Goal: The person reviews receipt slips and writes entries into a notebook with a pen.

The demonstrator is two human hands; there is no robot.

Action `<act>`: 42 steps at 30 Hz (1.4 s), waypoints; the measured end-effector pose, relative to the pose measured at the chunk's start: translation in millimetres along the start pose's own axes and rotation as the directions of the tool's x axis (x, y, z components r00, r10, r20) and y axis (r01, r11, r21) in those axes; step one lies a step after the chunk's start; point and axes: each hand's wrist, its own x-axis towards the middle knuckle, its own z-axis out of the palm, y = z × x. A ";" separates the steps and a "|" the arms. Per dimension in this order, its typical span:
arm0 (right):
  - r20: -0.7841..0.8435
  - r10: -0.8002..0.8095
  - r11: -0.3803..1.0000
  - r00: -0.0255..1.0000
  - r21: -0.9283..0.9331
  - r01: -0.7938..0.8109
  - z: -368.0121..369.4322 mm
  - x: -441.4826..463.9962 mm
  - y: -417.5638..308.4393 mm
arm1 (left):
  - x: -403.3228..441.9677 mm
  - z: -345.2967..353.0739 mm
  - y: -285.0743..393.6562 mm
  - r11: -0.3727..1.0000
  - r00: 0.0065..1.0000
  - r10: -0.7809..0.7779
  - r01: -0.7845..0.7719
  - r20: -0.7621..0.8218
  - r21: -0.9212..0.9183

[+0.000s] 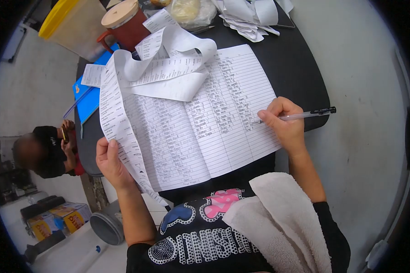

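The fingers of the left hand (pixel 113 164), at centre left of the frame, are pinched together, thumb over the edge of a long printed receipt strip (pixel 116 109); this probably keeps the narrow paper flat with its print facing the writer. Right of centre, the thumb and curled fingers of the right hand (pixel 284 125) are closed around a clear-barrelled gel pen (pixel 307 114), its tip angled left over the right page and its black cap on the back end, perhaps so it stays with the pen. Whether the tip touches the paper I cannot tell.

The handwritten ruled notebook (pixel 237 152) lies open mid-frame, tilted, which seems to suit the writing hand. The strip runs down its left page, its tail hanging past the lower edge; the rest loops loosely over the top, likely because it is too long to lie straight.

Farther out on the black table (pixel 300 77), a blue folder (pixel 89 109) sits at upper left, below a lidded red mug (pixel 127 32) and a yellow-rimmed plastic tub (pixel 79 29). A pile of curled slips (pixel 250 20) occupies the upper right, apparently set aside from the page.
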 end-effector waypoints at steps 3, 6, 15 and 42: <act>0.015 0.000 1.000 1.000 -0.012 0.001 -1.0 0.1 -0.7 | 0.0 0.5 -0.4 1.000 1.000 -0.002 0.002 0.010 -0.008; 0.012 -0.002 1.000 1.000 -0.013 0.002 0.3 -0.2 -1.7 | 0.2 0.1 -0.3 1.000 1.000 0.008 -0.008 0.009 0.007; -0.079 -0.022 0.999 0.997 -0.046 0.019 1.3 -1.1 3.1 | -0.5 2.1 1.4 1.000 1.000 0.006 -0.006 0.008 0.000; -0.099 -0.098 0.989 0.990 -0.121 0.086 4.3 -0.4 7.4 | 1.1 0.0 -0.1 1.000 1.000 0.018 -0.018 0.024 -0.005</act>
